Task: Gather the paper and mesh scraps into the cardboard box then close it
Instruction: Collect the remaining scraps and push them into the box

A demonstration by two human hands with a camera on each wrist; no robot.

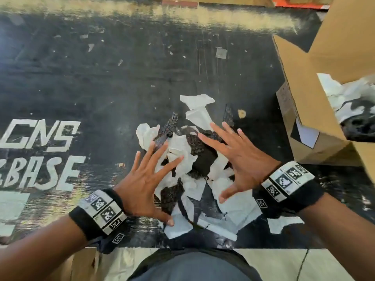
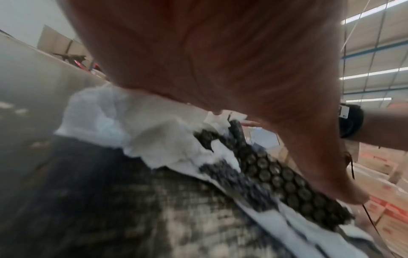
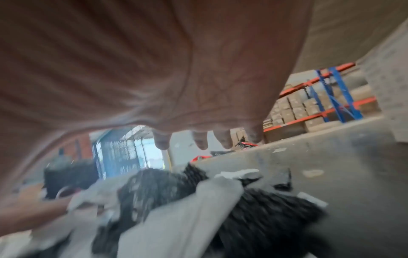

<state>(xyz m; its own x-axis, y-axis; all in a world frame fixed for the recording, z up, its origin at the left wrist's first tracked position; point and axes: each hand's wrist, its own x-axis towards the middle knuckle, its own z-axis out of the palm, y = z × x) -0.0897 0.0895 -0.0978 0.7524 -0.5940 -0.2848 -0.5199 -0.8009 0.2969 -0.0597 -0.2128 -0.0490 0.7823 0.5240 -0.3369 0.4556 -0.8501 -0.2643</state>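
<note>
A heap of white paper scraps (image 1: 183,157) and black mesh scraps (image 1: 199,154) lies on the black table. My left hand (image 1: 151,173) hovers over the heap's left side, fingers spread and straight, holding nothing. My right hand (image 1: 233,153) is spread over the right side, likewise holding nothing. The cardboard box (image 1: 316,126) stands open at the right, with paper and mesh scraps (image 1: 353,106) inside. In the left wrist view the palm (image 2: 220,57) is above white paper (image 2: 137,132) and mesh (image 2: 284,179). In the right wrist view straight fingers (image 3: 200,139) hang over the blurred heap (image 3: 176,209).
The black table (image 1: 121,82) bears white painted letters (image 1: 40,157) at the left and small bits of debris. A lone paper scrap (image 1: 281,224) lies near the front right. The box's flaps (image 1: 351,23) stand up at the far right. The table's front edge is close to my body.
</note>
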